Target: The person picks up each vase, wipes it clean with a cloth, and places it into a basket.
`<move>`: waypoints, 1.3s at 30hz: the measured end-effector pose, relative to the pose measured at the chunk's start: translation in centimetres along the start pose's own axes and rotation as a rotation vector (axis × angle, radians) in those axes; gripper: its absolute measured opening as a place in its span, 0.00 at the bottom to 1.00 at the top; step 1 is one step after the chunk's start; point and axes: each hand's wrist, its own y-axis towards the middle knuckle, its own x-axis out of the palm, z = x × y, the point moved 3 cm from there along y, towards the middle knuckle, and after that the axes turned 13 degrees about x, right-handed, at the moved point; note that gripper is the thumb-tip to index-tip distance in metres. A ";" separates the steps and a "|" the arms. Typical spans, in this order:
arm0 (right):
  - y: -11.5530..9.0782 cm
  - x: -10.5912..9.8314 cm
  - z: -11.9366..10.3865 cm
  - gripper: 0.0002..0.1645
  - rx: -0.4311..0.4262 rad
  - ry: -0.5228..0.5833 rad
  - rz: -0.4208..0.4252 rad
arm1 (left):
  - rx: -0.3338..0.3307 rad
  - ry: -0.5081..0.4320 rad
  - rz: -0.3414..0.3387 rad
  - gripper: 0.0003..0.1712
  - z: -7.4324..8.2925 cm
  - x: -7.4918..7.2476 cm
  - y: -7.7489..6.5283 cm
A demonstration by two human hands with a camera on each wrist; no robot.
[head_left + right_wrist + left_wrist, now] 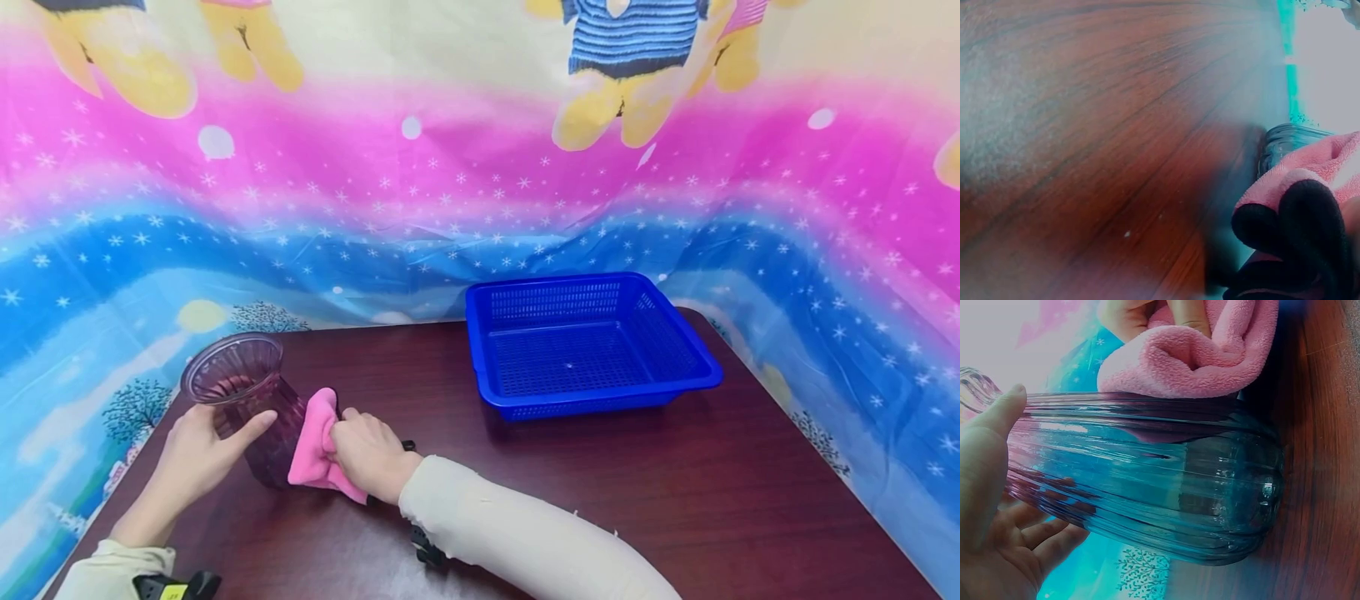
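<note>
A ribbed, see-through purple glass vase (266,446) with a flared rim stands at the left of the table, tilted a little in the head view. Around its upper part, my left hand (189,460) holds it, thumb on the near side. My right hand (369,457) grips a bunched pink cloth (309,454) against the vase's right side. In the left wrist view, the fluffy cloth (1185,369) lies along the ribbed glass. Dark edging (1313,219) on the cloth shows in the right wrist view, with the vase base (1285,144) behind it.
A blue plastic basket (600,398) with perforated walls stands at the back right of the dark wooden table (750,500). A printed curtain (450,192) hangs behind and along both sides. Black straps with devices (426,546) are on the wrists.
</note>
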 end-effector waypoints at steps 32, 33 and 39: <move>-0.1 2.4 0.5 0.13 0.082 -0.033 -0.102 | 0.009 0.006 -0.001 0.31 0.1 0.1 0.0; -0.1 2.4 0.5 0.14 0.086 -0.026 -0.106 | 0.009 0.008 -0.001 0.31 0.1 0.1 0.0; 0.0 2.2 0.6 0.15 0.070 -0.004 -0.112 | 0.000 0.010 -0.002 0.31 0.1 0.0 0.0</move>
